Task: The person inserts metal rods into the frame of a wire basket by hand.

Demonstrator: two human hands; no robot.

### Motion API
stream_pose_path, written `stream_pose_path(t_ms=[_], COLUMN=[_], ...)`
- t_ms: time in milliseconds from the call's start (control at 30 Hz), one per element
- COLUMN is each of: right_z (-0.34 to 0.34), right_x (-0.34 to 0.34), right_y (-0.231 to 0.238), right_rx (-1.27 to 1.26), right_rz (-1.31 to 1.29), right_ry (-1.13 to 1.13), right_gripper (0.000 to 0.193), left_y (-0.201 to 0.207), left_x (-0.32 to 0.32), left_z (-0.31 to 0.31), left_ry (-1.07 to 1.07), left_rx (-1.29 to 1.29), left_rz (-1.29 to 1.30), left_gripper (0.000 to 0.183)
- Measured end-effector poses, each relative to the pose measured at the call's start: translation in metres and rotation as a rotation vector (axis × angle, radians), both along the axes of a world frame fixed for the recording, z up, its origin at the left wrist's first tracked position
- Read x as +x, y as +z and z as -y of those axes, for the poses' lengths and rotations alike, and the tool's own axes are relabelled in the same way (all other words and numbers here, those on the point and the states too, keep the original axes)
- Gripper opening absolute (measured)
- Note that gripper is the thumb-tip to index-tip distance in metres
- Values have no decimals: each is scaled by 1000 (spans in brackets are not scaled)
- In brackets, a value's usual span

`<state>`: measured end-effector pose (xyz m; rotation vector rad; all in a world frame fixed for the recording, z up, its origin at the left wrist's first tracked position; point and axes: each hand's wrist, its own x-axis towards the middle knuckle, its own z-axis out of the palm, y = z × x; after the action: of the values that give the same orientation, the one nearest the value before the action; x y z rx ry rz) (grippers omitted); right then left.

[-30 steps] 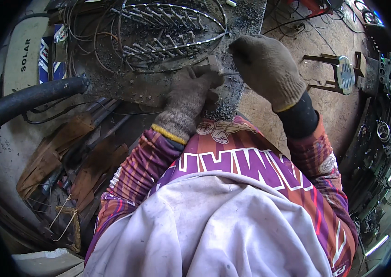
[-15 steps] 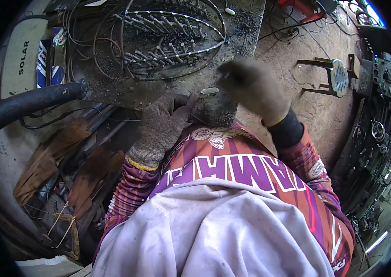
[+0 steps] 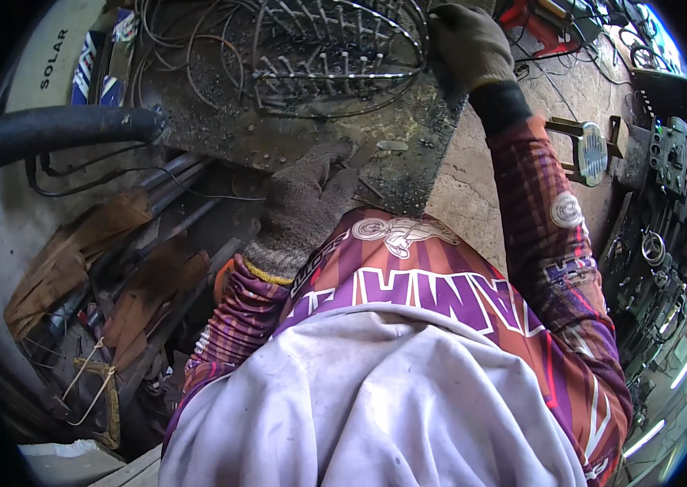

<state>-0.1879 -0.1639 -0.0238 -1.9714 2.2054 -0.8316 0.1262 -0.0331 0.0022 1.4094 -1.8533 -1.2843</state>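
Note:
My left hand, in a grey knit glove, lies at the near edge of the dark metal tabletop. Its fingers are bent in, and a thin flat strip sticks out past the thumb; its kind is unclear. Just beyond is a short whitish stick. My right hand, gloved too, reaches to the table's far right, beside a metal frame of curved rods with rows of short prongs. Its fingers are drawn together and point down; anything in them is hidden.
Coiled wire lies left of the frame, with dark grit scattered around. A thick black pipe juts out at the left. Brown cloths and bars lie below. On the floor to the right stand a small stool and a red object.
My right hand has moved from beside the near whitish stick to the table's far right, where another white piece lay. The left hand has shifted slightly right. The view has moved a little.

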Motion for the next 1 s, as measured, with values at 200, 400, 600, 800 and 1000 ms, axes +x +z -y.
stream_pose_path(t_ms=[200, 400, 600, 800, 1000], right_z=[-81, -116, -111, -105, -103], right_x=[22, 51, 55, 56, 56], right_y=[-3, 3, 13, 7, 22], right_rx=[-119, 202, 146, 105, 231], right_rz=[659, 560, 294, 135, 39], right_ry=[-17, 72, 192, 212, 270], right_gripper=[28, 23, 27, 26, 25], left_y=[5, -9, -11, -19, -27], left_x=[9, 30, 55, 70, 78], left_z=[-1, 11, 15, 15, 9], left_ry=[-29, -19, 39, 64, 118], left_rx=[-56, -327, -317, -362, -308], left_rz=[-16, -93, 43, 66, 33], left_gripper=[29, 28, 30, 30, 27])
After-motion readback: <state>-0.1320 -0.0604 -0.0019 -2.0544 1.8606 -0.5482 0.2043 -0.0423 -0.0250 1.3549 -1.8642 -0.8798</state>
